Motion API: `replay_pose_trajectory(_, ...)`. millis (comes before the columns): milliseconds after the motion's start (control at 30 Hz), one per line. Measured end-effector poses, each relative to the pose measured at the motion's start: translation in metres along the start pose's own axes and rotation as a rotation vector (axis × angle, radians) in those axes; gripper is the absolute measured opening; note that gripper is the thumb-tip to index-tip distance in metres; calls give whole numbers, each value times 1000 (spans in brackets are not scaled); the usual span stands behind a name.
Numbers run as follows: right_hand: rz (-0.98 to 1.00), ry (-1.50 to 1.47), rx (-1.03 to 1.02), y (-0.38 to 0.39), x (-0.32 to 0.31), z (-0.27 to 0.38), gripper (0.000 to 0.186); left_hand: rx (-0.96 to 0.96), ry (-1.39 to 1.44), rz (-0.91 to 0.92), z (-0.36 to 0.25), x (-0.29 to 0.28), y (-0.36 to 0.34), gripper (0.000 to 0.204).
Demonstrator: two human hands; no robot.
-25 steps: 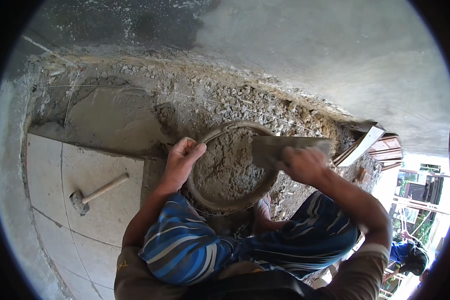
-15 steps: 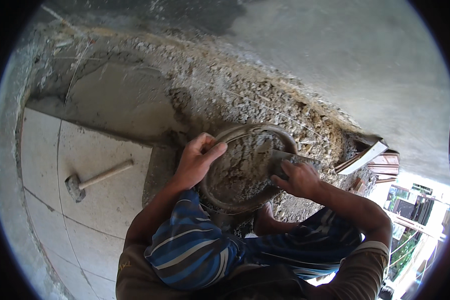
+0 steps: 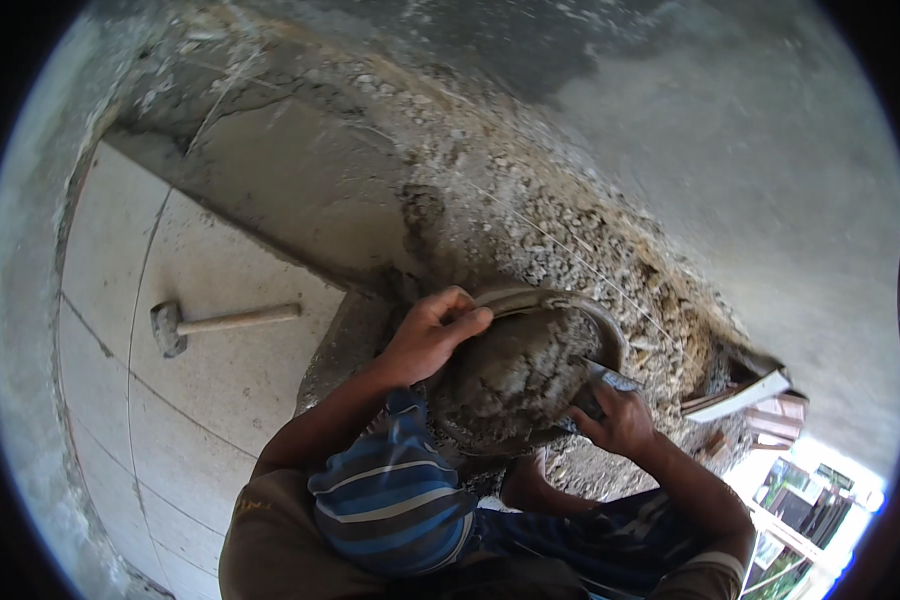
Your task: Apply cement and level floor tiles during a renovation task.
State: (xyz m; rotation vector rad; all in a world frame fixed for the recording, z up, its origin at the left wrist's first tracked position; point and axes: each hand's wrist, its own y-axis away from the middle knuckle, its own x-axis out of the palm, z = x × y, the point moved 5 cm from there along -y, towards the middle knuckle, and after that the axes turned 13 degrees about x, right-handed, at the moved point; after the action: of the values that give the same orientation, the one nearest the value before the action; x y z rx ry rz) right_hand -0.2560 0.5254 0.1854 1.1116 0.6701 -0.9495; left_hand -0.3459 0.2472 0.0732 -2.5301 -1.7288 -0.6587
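Observation:
A round, dark basin (image 3: 613, 338) stands tilted in front of me, holding a lumpy heap of wet grey mortar (image 3: 515, 372). My left hand (image 3: 432, 335) is closed on the basin's upper-left rim, thumb on the near side. At the right side of the basin my right hand (image 3: 618, 418) is wrapped round a trowel, whose handle is hidden in the fist. The metal trowel blade (image 3: 610, 377) shows in part, its edge against the right side of the mortar.
Pale floor tiles (image 3: 230, 375) lie at the left, with a hammer (image 3: 235, 319) on them. Smoothed wet mortar (image 3: 300, 185) borders the tiles. Rough rubble ground (image 3: 570, 240) runs along the grey wall (image 3: 740, 170). Broken tile pieces (image 3: 775, 415) are stacked at the right. My bare foot is beside the basin.
The basin has tipped, and the mortar in it now sits as a raised heap. My right hand has drawn the trowel toward the near right side. The whole view has turned somewhat.

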Motion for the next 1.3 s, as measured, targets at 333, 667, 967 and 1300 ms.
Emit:
replay_pose_trajectory(333, -6, 88, 108, 38, -63, 3, 35, 19, 11, 3, -4, -4, 1, 36)
replay_pose_trajectory(667, 27, -240, 366, -7, -151, 93, 29, 101, 110, 38, 8, -3, -5, 39)
replay_pose_trajectory(967, -158, -125, 99, -281, -79, 267, 41, 111, 46, 34, -3, -13, -2, 41)
replay_pose_trajectory(1300, -455, 273, 1, -369, -9, 285, 42, 88, 93, 63, 6, -14, 1, 39)
